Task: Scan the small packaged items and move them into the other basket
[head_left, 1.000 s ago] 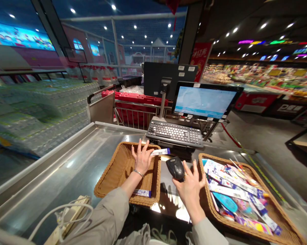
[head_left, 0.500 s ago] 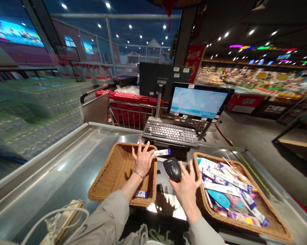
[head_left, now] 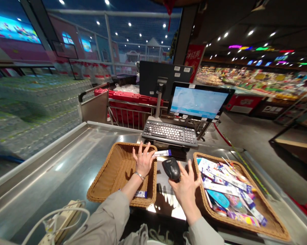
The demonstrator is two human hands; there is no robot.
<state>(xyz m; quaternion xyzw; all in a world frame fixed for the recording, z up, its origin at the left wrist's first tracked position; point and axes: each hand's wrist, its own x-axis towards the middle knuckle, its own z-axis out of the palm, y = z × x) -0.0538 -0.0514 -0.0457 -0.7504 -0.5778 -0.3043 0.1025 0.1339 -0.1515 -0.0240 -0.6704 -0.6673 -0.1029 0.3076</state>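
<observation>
My left hand [head_left: 143,162] is above the right side of a brown wicker basket [head_left: 102,182]. Between its thumb and fingers it pinches a slim white-and-blue packet [head_left: 162,153], whose end sticks out past the basket's rim. A similar packet [head_left: 140,194] lies at the bottom of that basket, partly behind my forearm. My right hand [head_left: 187,183] grips a black barcode scanner [head_left: 170,168] by thumb and fingers, with its head turned toward the held packet. To the right, a second wicker basket [head_left: 273,217] holds several like packets [head_left: 222,185] and colourful small goods.
Behind my hands stand a keyboard [head_left: 170,132] and a lit screen [head_left: 198,102] on a metal counter [head_left: 74,154]. A power strip [head_left: 58,224] with white cables lies at front left. A shopping cart [head_left: 129,114] stands beyond the counter.
Hardly anything differs. The scanner and my right hand have shifted very slightly left; my left hand keeps the packet in nearly the same place.
</observation>
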